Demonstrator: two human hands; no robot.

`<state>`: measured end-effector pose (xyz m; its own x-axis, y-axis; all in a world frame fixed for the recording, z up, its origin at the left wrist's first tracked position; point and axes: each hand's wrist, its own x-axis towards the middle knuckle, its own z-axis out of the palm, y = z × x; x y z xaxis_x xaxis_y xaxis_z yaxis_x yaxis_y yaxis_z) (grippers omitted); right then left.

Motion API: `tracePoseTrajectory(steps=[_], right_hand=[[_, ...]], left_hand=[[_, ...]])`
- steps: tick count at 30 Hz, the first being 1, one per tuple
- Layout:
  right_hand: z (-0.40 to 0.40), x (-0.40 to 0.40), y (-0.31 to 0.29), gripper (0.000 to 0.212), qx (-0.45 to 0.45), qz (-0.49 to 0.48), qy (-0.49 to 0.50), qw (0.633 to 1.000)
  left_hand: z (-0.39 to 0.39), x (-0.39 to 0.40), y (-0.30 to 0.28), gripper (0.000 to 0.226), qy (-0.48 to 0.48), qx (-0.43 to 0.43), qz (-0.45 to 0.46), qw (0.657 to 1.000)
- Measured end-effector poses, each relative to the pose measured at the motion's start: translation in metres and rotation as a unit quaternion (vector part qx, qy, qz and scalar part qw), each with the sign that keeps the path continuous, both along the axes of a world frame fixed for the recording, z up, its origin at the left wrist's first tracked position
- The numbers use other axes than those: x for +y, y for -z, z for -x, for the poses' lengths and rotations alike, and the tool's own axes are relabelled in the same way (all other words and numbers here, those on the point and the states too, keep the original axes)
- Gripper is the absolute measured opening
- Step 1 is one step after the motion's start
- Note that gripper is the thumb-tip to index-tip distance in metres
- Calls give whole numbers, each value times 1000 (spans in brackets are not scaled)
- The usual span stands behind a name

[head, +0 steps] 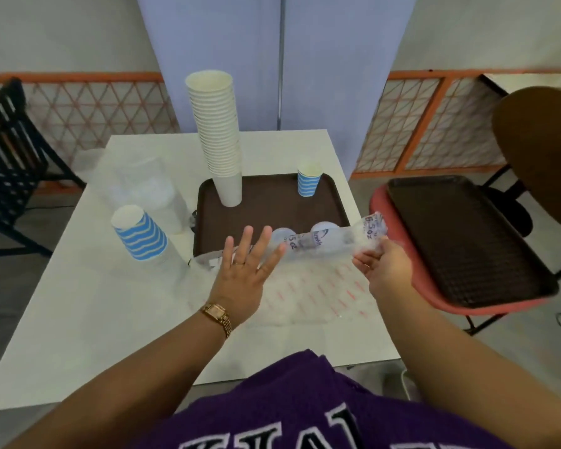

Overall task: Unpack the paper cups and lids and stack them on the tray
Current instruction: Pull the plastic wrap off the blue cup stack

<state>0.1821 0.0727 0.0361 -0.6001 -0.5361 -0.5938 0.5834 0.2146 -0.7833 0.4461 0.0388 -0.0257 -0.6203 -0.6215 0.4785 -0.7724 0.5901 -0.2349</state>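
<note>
At the left of the white table [78, 319] a stack of blue-striped cups [140, 233] lies tilted inside a clear plastic sleeve, with a bag of lids [149, 189] behind it. Next comes the brown tray [266, 202], carrying a tall stack of white cups [219, 137] at its far left and a single blue-striped cup [309, 181] at its far right; two clear lids [324, 229] sit on its near edge. The left hand [243, 273] hovers flat with fingers spread and straight, over the left end of an empty clear wrapper [331, 241] that stretches across the tray's near edge. The right hand [381, 264] pinches the wrapper's right end, lifted off the table. Further right, a second dark tray [467, 241] rests on a red chair [412, 283].
</note>
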Motion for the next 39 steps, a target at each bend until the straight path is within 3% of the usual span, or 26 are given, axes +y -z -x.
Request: tracePoseTrajectory(steps=[4, 7, 10, 13, 15, 18, 21, 23, 25, 28, 32, 36, 39], right_hand=[[7, 30, 51, 15, 37, -116, -103, 987], [22, 40, 67, 23, 142, -198, -163, 956], [40, 40, 68, 41, 269, -216, -161, 925], [57, 32, 67, 73, 351, -230, -163, 893], [65, 25, 65, 73, 365, -246, -182, 880], [71, 15, 59, 65, 348, -230, -251, 874], [70, 4, 61, 65, 283, -224, -297, 884], [66, -1, 62, 65, 272, -245, -321, 873], [61, -2, 64, 51, 279, -261, -363, 850], [59, -1, 66, 24, 314, -252, -398, 824], [64, 4, 68, 23, 289, -153, -303, 895], [64, 7, 69, 35, 299, -104, -254, 914], [63, 4, 62, 49, 262, -154, -252, 919]], left_hand=[[-1, 28, 44, 102, -29, -43, -137, 989], [-7, 37, 65, 100, -73, -61, -220, 971], [-8, 39, 66, 89, -93, -15, -253, 963], [-3, 37, 56, 80, -161, 109, -255, 947], [-2, 33, 43, 78, -261, 238, -260, 899], [-8, 23, 25, 79, -416, 363, -304, 776], [-24, 19, 20, 82, -519, 393, -366, 665], [-38, 18, 25, 81, -530, 384, -412, 634], [-44, 18, 27, 75, -500, 402, -437, 630], [-43, 19, 21, 46, -432, 481, -421, 637], [-44, 17, 8, 32, -374, 578, -398, 607], [-44, 19, 1, 25, -356, 557, -400, 636], [-42, 20, -1, 24, -350, 562, -405, 630]])
